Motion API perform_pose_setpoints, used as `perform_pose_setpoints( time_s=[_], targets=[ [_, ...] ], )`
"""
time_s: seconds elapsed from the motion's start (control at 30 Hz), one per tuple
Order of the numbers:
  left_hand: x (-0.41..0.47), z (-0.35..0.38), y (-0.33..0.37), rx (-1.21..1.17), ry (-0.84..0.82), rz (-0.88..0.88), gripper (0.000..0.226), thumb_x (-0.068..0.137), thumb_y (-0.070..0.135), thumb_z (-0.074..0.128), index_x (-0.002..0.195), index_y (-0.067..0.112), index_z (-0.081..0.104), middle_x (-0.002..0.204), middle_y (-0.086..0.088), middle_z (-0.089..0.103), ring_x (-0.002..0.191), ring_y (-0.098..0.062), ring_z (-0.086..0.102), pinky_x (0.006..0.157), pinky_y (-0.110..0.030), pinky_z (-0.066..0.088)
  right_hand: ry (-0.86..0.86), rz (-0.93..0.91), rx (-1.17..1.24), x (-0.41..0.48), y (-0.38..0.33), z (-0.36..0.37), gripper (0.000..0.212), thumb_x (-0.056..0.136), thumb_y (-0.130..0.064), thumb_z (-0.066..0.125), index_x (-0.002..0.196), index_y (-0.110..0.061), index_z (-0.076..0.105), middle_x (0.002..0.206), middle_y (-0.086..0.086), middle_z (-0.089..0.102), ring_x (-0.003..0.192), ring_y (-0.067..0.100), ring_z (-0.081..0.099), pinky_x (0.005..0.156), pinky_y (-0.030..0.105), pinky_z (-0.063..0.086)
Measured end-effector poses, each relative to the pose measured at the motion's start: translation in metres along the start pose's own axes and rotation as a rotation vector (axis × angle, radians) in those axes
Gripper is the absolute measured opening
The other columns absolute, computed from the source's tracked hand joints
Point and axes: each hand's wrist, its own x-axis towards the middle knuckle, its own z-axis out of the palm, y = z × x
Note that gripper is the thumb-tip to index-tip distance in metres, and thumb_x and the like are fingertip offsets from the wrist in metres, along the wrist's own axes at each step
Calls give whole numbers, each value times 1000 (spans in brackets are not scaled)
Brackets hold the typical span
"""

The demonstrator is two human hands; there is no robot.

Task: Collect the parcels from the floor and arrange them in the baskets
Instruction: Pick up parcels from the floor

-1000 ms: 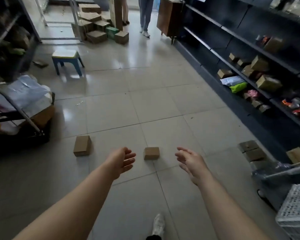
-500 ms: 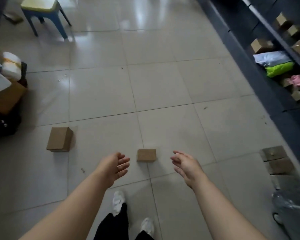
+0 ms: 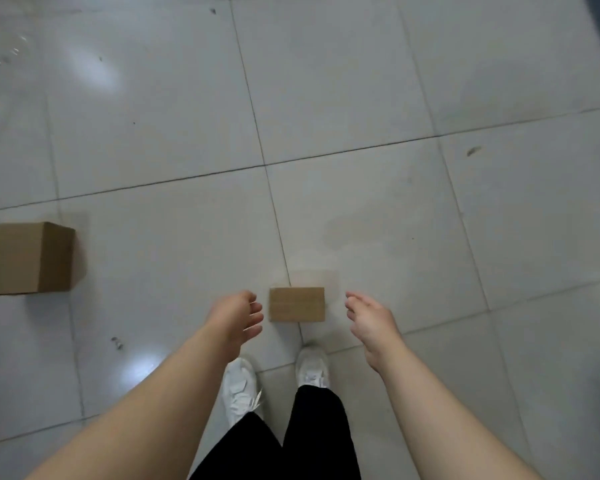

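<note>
Head view: left hand (image 3: 234,318) and right hand (image 3: 369,320) flank the small parcel (image 3: 297,304), fingers (image 3: 255,319) loosely spread, holding nothing.

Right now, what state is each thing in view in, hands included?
small box, closed, flat on the floor between the hands, untouched.
large box, closed, on the floor off to the left, untouched.
left hand, empty, fingers loosely curled, just left of the small box.
right hand, empty, fingers loosely curled, right of the small box with a gap.
white shoes, both planted on the floor, on the person's side of the small box.
</note>
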Motion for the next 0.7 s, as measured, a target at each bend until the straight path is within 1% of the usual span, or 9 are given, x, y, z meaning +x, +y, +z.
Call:
perform_pose_setpoints(
  time_s=[0.1,0.2,0.27,0.33,0.43,0.5,0.57,0.67,0.7],
  targets=[
    [70,11,-10,14,37,-22,17,97,17,48,107,5,57,88,-12,55,73,-20,53,70,-32,46,-14,-7,-147,62,21,21,36,100,-15,48,134,-4,56,137,10,57,129,23,50,109,31,37],
    [134,23,-24,69,82,-37,37,97,25,51,124,0,55,113,-19,58,93,-27,55,82,-35,45,-31,4,-222,117,42,41,41,101,-17,46,140,-4,50,145,10,50,134,24,45,109,30,33],
    [165,32,-34,103,79,-50,36,98,27,49,122,1,55,109,-13,54,92,-26,51,85,-34,43,-35,22,-225,143,57,52,44,102,-18,45,143,-4,45,149,10,45,137,23,42,111,31,31],
    [187,41,-44,111,71,-58,24,99,28,47,111,8,54,100,-8,52,85,-21,49,77,-32,42,-46,58,-227,162,68,60,46,102,-19,45,146,-5,40,150,8,43,138,22,40,111,31,30],
    [203,49,-53,105,70,-54,21,99,27,44,98,10,58,97,-5,55,85,-19,48,71,-32,38,-89,88,-198,176,75,67,41,103,-16,44,142,-2,44,135,6,52,117,16,49,101,26,35],
    [205,49,-57,78,65,-51,29,97,28,44,109,9,63,111,-8,61,98,-22,53,81,-36,42,-85,97,-170,176,76,70,38,102,-16,45,138,-5,49,131,9,55,107,15,51,92,25,38],
    [198,44,-54,42,85,-38,32,97,27,41,111,11,65,116,-9,62,104,-24,56,91,-39,43,-61,143,-102,170,71,71,38,101,-19,46,138,-10,50,130,7,59,110,17,56,93,30,44],
    [177,31,-39,23,110,10,31,100,24,34,90,18,63,117,-13,61,111,-28,55,97,-44,44,-93,156,-11,150,47,71,25,101,-16,43,112,-13,66,101,0,68,93,11,62,76,30,50],
    [167,25,-33,23,118,26,31,100,23,34,85,19,60,118,-14,60,112,-29,54,98,-45,44,-108,140,2,141,35,71,27,101,-15,42,101,-14,68,95,1,69,91,13,62,78,32,50]
  ],
)
